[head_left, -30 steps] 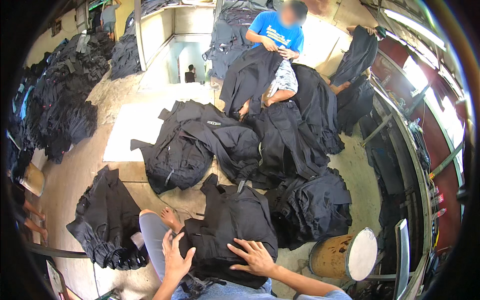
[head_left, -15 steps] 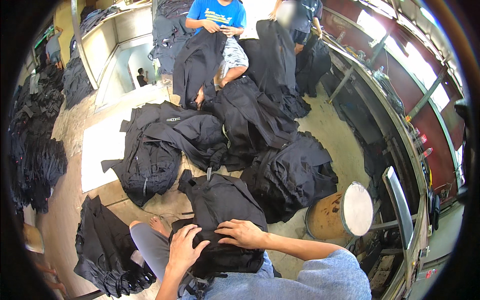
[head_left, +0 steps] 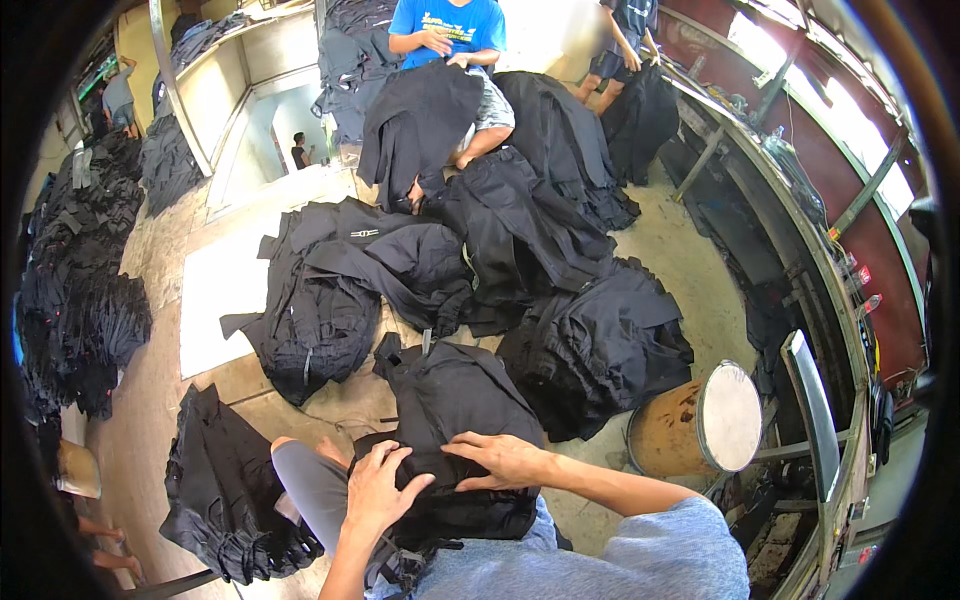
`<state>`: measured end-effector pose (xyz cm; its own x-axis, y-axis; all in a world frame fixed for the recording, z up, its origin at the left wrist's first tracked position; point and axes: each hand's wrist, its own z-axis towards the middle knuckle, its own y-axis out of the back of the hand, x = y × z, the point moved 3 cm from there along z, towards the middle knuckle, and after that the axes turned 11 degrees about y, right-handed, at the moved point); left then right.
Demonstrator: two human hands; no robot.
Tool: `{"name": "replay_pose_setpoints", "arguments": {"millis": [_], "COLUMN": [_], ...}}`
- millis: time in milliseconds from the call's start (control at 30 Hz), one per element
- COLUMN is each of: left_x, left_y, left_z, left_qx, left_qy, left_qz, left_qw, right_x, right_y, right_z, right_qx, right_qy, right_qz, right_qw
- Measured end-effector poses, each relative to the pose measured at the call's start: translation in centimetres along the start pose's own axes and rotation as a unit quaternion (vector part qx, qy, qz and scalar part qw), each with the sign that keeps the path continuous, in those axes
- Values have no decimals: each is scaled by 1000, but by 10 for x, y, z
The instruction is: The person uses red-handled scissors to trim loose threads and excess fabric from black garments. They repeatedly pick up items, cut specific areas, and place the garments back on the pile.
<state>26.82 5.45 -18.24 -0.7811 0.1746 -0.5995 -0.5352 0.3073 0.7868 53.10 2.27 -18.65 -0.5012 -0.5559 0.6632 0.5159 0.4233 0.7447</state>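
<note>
Here, a garment stack [head_left: 235, 490] is lying beside your left leg [head_left: 315, 485]. Your left hand [head_left: 375, 493] and right hand [head_left: 505, 461], each grip wide, are resting on the black garment [head_left: 465, 390] before you; farther right, a drum [head_left: 690, 420] is standing.

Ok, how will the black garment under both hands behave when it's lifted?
The black garment would probably droop wherever unsupported: its creases and soft folds suggest limp cloth. It seems unlikely to roll, lying broad and spread out under the left hand and right hand. Its mostly matte surface hints that it shouldn't be very slippery.
</note>
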Motion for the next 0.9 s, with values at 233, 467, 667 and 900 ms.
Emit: {"name": "replay_pose_setpoints", "arguments": {"millis": [233, 467, 667, 900], "left_x": [-14, -18, -22, -23], "left_y": [-4, 2, 4, 1], "left_z": [-2, -4, -7, -9], "left_qx": [41, 50, 49, 47], "left_qy": [21, 16, 8, 12], "left_qz": [62, 55, 44, 38], "left_qw": [997, 997, 998, 998], "right_x": [-2, -5, -10, -12], "right_y": [-7, 0, -7, -5], "right_z": [-9, -13, -21, -22], "right_qx": [36, -15, -17, -59], "right_qy": [27, 16, 46, 63], "right_qz": [-4, 43, 4, 9], "right_qw": [999, 999, 999, 996]}}
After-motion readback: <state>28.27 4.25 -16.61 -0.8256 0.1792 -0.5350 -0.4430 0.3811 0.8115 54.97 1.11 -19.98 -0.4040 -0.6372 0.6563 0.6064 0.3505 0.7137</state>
